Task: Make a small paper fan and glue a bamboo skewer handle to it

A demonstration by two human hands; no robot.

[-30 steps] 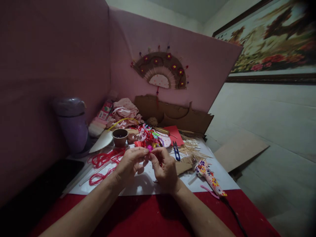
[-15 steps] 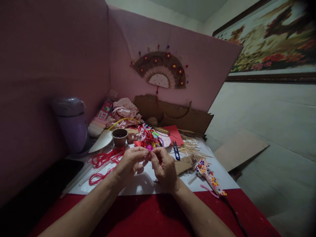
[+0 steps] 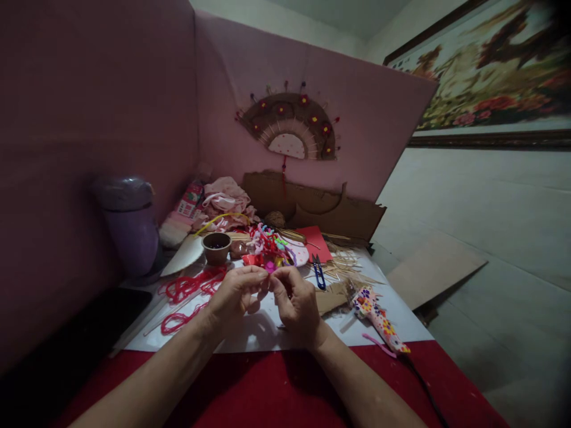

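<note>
My left hand (image 3: 241, 291) and my right hand (image 3: 294, 300) meet over the white sheet (image 3: 250, 342), fingertips pinched together. Whatever sits between the fingertips is too small to make out. Right behind the fingertips shows a bright magenta piece (image 3: 270, 267); I cannot tell whether they touch it. Beyond it lies a pile of colourful fuzzy pipe cleaners (image 3: 267, 239). Left of my left hand are loops of red cord (image 3: 181, 288) and a brown bowl (image 3: 216, 248) with dark contents. Blue thread snips (image 3: 318, 273) lie to the right of my right hand.
A flower-patterned glue gun (image 3: 379, 318) with a black cable lies at the right, beside a pink strip (image 3: 378, 345) and cardboard scraps (image 3: 332, 298). A purple lidded bin (image 3: 131, 232) stands at the left. Behind are torn cardboard (image 3: 312, 199) and a decorated fan (image 3: 289, 125) on the pink panel.
Both hands stay almost in the same place, still pinched together. Only slight finger movement shows; the things on the table have not moved.
</note>
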